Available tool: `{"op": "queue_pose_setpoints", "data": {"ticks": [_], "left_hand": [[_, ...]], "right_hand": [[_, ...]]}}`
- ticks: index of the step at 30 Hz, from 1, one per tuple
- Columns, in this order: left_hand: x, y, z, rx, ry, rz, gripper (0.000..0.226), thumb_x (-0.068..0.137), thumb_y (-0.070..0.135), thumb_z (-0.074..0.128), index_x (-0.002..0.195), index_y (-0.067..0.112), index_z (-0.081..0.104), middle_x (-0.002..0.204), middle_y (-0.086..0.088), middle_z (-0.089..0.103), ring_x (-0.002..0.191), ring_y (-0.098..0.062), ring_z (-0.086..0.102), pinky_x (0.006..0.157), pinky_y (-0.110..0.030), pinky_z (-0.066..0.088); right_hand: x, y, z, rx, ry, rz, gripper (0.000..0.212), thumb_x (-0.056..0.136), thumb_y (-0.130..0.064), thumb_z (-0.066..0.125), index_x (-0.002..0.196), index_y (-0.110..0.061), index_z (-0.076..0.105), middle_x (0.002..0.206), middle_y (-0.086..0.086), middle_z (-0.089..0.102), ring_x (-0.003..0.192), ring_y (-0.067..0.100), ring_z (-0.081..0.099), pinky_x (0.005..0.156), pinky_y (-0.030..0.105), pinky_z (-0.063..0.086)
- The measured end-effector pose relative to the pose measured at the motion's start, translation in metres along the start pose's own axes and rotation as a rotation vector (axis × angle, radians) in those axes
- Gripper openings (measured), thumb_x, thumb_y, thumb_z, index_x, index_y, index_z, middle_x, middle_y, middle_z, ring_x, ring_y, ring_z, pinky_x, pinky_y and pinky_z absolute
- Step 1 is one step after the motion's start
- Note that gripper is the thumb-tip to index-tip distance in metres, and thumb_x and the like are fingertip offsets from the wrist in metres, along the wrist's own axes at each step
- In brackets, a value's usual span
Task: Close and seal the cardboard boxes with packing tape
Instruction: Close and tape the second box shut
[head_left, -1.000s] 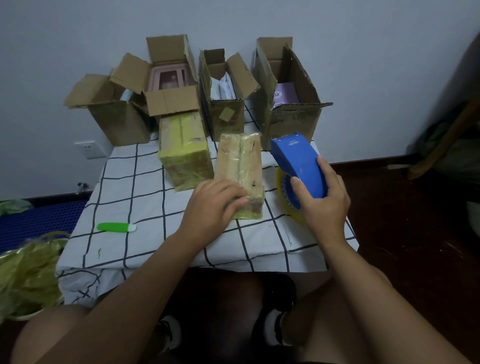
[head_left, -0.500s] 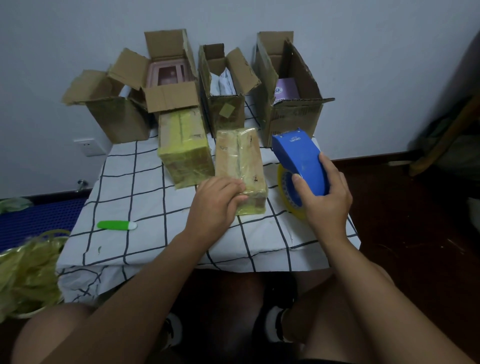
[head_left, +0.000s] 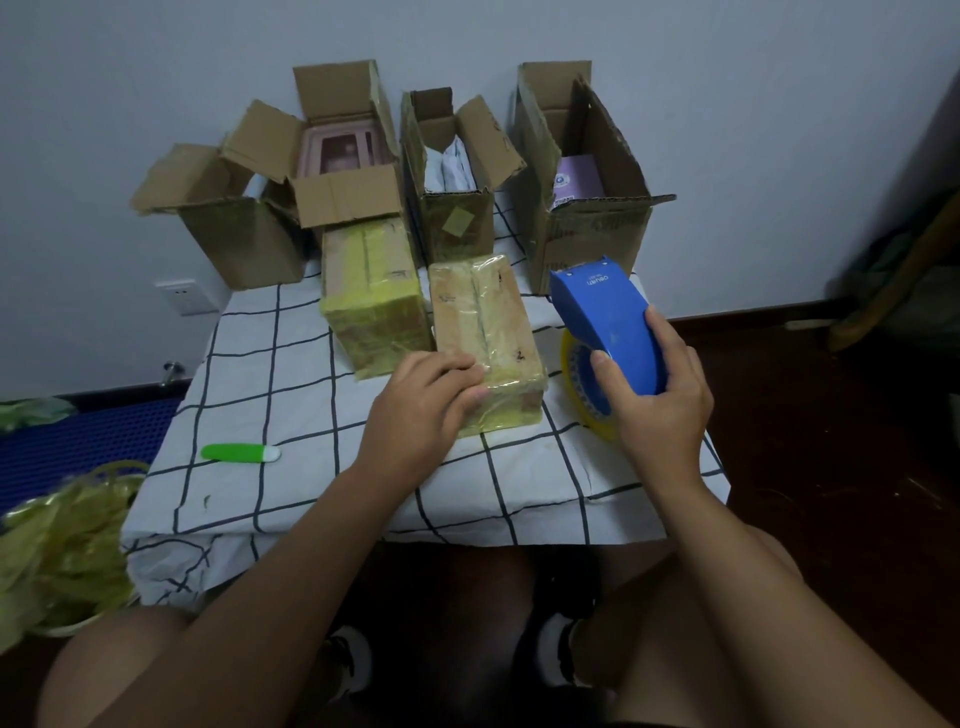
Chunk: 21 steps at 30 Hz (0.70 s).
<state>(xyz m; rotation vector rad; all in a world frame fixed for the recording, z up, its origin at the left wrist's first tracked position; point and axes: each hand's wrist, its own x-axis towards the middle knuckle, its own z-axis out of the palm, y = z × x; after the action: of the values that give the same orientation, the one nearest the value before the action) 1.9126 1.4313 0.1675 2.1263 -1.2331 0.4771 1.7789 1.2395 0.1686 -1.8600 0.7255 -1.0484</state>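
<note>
Change: little has shifted since the earlier frames; both hands keep their places and the sealed box has barely moved.
Left hand (head_left: 426, 402): fingers curled over the near left corner of the sealed box (head_left: 485, 332), grasping it.
Right hand (head_left: 662, 400): fingers wrapped round the blue tape dispenser (head_left: 605, 325), held just right of the sealed box, its yellowish tape roll (head_left: 584, 400) at the worktop (head_left: 291, 395).
Second taped box (head_left: 371, 293): just left of the first.
Open boxes (head_left: 582, 171): four along the back edge, flaps up.
Green cutter (head_left: 239, 453): lying near the left edge.
</note>
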Motion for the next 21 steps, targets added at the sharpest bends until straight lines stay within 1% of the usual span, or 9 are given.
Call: {"op": "queue_pose_setpoints", "data": {"ticks": [2,5,9,11,14,16,18,19,21], "left_hand": [[-0.002,-0.002,0.003,0.050,0.025,0.054,0.039,0.100,0.038,0.048,0.108,0.010,0.074,0.111,-0.001,0.069,0.102,-0.025,0.058,0.088,-0.025,0.044],[-0.005,-0.006,0.004,0.053,0.035,0.070,0.035,0.095,0.035,0.056,0.110,0.009,0.073,0.113,-0.002,0.069,0.107,-0.025,0.058,0.089,-0.027,0.045],[-0.004,-0.005,0.006,0.081,0.032,0.098,0.030,0.093,0.029,0.059,0.109,0.007,0.072,0.109,-0.003,0.070,0.107,-0.025,0.057,0.091,-0.028,0.045],[-0.003,-0.004,0.006,0.070,0.022,0.069,0.030,0.093,0.031,0.059,0.108,0.009,0.072,0.109,-0.001,0.070,0.108,-0.024,0.056,0.089,-0.026,0.044],[-0.005,-0.003,0.005,0.034,0.007,0.011,0.033,0.091,0.036,0.059,0.109,0.012,0.072,0.111,0.002,0.069,0.111,-0.018,0.051,0.088,-0.020,0.040],[-0.005,-0.001,0.007,0.034,-0.005,-0.007,0.031,0.091,0.034,0.060,0.110,0.012,0.071,0.110,0.003,0.069,0.111,-0.019,0.051,0.087,-0.022,0.042],[-0.003,0.002,0.007,-0.001,-0.030,-0.042,0.031,0.090,0.034,0.060,0.111,0.013,0.070,0.111,0.005,0.068,0.113,-0.018,0.050,0.087,-0.026,0.043],[-0.003,0.002,0.004,-0.033,-0.047,-0.061,0.032,0.091,0.035,0.059,0.112,0.015,0.070,0.113,0.006,0.068,0.116,-0.017,0.049,0.089,-0.027,0.043],[-0.005,0.003,-0.004,-0.093,-0.111,-0.087,0.038,0.092,0.040,0.055,0.122,0.018,0.066,0.123,0.008,0.064,0.125,-0.013,0.046,0.098,-0.029,0.040]], "right_hand": [[0.000,0.000,0.000,0.001,0.003,-0.001,0.070,0.078,-0.050,0.069,0.143,-0.029,0.050,0.112,-0.007,0.048,0.097,-0.015,0.049,0.078,0.014,0.044],[0.000,0.000,0.000,-0.004,0.005,-0.004,0.070,0.078,-0.049,0.069,0.143,-0.029,0.051,0.111,-0.007,0.048,0.097,-0.017,0.049,0.076,0.007,0.041],[0.000,0.001,0.000,-0.017,-0.004,-0.015,0.066,0.083,-0.040,0.076,0.143,-0.028,0.050,0.112,-0.007,0.048,0.097,-0.017,0.048,0.077,0.010,0.041],[0.000,0.002,0.000,-0.023,-0.005,-0.016,0.065,0.084,-0.036,0.077,0.143,-0.027,0.050,0.112,-0.006,0.048,0.097,-0.016,0.049,0.077,0.010,0.041],[-0.001,0.001,-0.001,-0.017,-0.001,-0.023,0.067,0.082,-0.042,0.074,0.143,-0.028,0.049,0.111,-0.007,0.047,0.096,-0.014,0.050,0.078,0.015,0.044],[-0.001,0.000,0.000,-0.016,0.006,-0.021,0.068,0.080,-0.047,0.071,0.143,-0.029,0.049,0.111,-0.008,0.048,0.095,-0.013,0.050,0.078,0.016,0.045],[0.000,0.000,0.001,-0.013,0.005,-0.017,0.068,0.080,-0.046,0.071,0.143,-0.028,0.050,0.111,-0.008,0.048,0.095,-0.015,0.049,0.079,0.014,0.044],[0.000,0.000,0.000,-0.014,0.004,-0.017,0.068,0.081,-0.045,0.072,0.143,-0.028,0.050,0.111,-0.008,0.048,0.095,-0.016,0.049,0.079,0.013,0.043],[0.000,0.001,0.000,-0.021,0.000,-0.017,0.066,0.083,-0.040,0.076,0.143,-0.028,0.050,0.111,-0.007,0.048,0.095,-0.017,0.049,0.078,0.011,0.041]]}}
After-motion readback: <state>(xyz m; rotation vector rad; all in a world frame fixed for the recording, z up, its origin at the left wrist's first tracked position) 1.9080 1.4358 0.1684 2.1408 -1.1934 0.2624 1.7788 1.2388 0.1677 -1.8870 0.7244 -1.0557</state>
